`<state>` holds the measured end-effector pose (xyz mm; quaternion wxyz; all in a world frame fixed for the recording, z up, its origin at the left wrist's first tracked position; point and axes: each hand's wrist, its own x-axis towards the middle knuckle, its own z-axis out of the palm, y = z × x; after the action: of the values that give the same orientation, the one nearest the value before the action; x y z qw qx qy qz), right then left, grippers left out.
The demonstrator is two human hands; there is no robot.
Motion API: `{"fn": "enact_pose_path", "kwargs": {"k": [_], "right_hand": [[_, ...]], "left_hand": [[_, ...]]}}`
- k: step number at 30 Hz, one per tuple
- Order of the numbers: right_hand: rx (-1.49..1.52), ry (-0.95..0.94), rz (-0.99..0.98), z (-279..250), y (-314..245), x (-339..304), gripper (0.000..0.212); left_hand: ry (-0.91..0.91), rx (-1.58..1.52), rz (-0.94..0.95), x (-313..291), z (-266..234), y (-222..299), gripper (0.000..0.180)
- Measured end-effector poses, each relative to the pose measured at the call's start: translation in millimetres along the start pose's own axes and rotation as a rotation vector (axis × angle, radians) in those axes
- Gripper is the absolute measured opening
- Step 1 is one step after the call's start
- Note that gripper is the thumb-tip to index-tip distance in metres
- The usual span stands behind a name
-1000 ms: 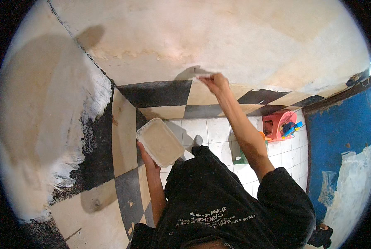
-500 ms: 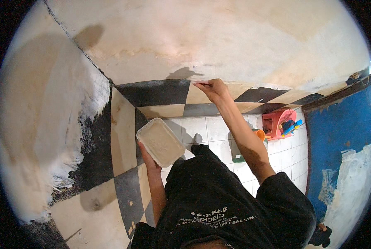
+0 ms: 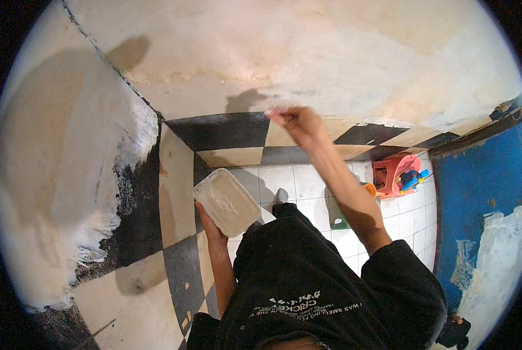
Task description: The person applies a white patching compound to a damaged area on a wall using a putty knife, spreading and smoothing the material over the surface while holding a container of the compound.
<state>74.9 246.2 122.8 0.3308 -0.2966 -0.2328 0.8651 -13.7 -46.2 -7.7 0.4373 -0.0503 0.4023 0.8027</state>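
Note:
My left hand [image 3: 211, 226] grips the lower left edge of a shallow, rounded white tub [image 3: 226, 203] filled with an off-white paste, whose surface looks uneven. My right hand [image 3: 302, 123] is stretched out to the wall [image 3: 331, 64], just at the upper edge of a band of black and cream squares [image 3: 223, 129]. Its fingers are pinched around a small, thin reddish tool [image 3: 274, 113]. Motion smears both the hand and the tool, so the tool's exact kind is not visible.
On the left a second wall [image 3: 68, 146] carries rough white patches over black. A pink plastic stool [image 3: 383, 178] with a blue-and-yellow item [image 3: 414, 179] stands on the white tiled floor [image 3: 307, 181], near an orange container [image 3: 370, 188]. At right is a blue panel [image 3: 465, 181].
My right hand has shifted slightly to the left and is now blurred. The paste in the tub looks more ridged than before. My left hand still holds the tub in nearly the same place.

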Motion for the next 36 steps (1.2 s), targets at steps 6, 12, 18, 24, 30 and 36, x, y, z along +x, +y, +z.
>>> {"fn": "enact_pose_path", "kwargs": {"k": [6, 12, 18, 24, 30, 36], "right_hand": [[0.083, 0.215, 0.068, -19, 45, 88, 0.031], [0.145, -0.076, 0.029, 61, -23, 44, 0.028], [0.054, -0.099, -0.152, 22, -54, -39, 0.029], [-0.033, 0.299, -0.051, -90, -19, 35, 0.034], [0.148, 0.234, 0.02, -33, -80, 72, 0.03], [-0.077, -0.049, -0.21, 25, -84, -39, 0.032]], "left_hand": [[-0.022, 0.008, 0.031, 4, -5, -1, 0.074], [0.024, 0.018, 0.071, 2, -10, 4, 0.075], [-0.048, -0.071, -0.018, 11, -2, -1, 0.076], [-0.083, -0.032, 0.014, 18, 8, -2, 0.077], [-0.036, -0.002, 0.041, 19, 3, 1, 0.077], [-0.011, 0.034, 0.026, 3, 29, 8, 0.078]]}}
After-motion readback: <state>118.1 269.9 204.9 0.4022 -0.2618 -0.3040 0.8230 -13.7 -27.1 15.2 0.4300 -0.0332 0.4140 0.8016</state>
